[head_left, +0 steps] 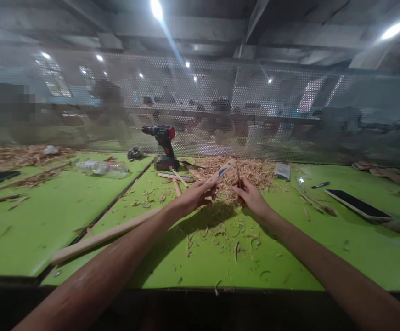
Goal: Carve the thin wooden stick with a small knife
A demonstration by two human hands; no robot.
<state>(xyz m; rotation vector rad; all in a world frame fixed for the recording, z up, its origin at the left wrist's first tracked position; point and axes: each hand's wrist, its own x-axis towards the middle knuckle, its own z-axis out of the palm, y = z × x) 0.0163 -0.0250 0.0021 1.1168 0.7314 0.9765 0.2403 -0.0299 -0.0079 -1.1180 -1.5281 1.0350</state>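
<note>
My left hand is closed on a pale flat strip with a blue marking, which points up and away from me. Between the fingers of my right hand stands a thin brown stick with a reddish tip; its exact kind is too small to make out. The strip and the stick are close together at their far ends, and whether they touch is unclear. Both hands are over the green worktop, just in front of a heap of wood shavings.
A cordless drill stands upright behind my left hand. A long wooden piece lies under my left forearm. A plastic bottle is at left; a marker and a dark flat tablet lie right. A perforated screen borders the back.
</note>
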